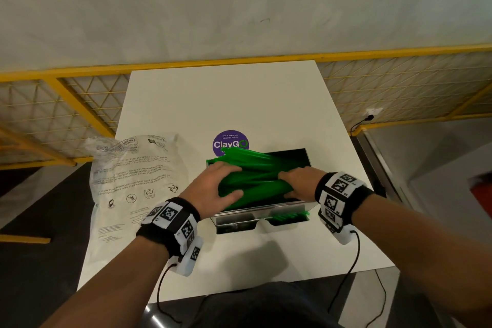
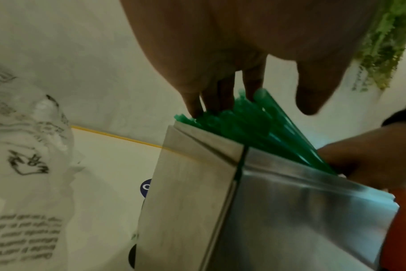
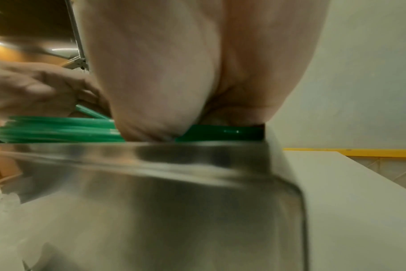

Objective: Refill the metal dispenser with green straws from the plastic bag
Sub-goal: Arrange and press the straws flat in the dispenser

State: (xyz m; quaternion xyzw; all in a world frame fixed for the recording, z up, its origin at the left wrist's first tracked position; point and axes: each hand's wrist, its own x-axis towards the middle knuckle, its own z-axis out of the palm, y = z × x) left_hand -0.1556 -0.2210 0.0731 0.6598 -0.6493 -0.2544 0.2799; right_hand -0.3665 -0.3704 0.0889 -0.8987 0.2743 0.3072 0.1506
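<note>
White table (image 1: 266,104) | both hands flat on green straws (image 1: 255,181) over dispenser (image 1: 239,221) rim | bag (image 1: 133,173) left

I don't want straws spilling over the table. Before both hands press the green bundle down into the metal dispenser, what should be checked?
1. Left hand on the green straws: ok.
2. Right hand on the bundle's other end: ok.
3. Straws level inside the metal dispenser: not ok, the left ends stick up above the rim.
4. Room left inside: cannot tell.
5. Plastic bag clear of the opening: ok, it lies to the left on the table.
</note>
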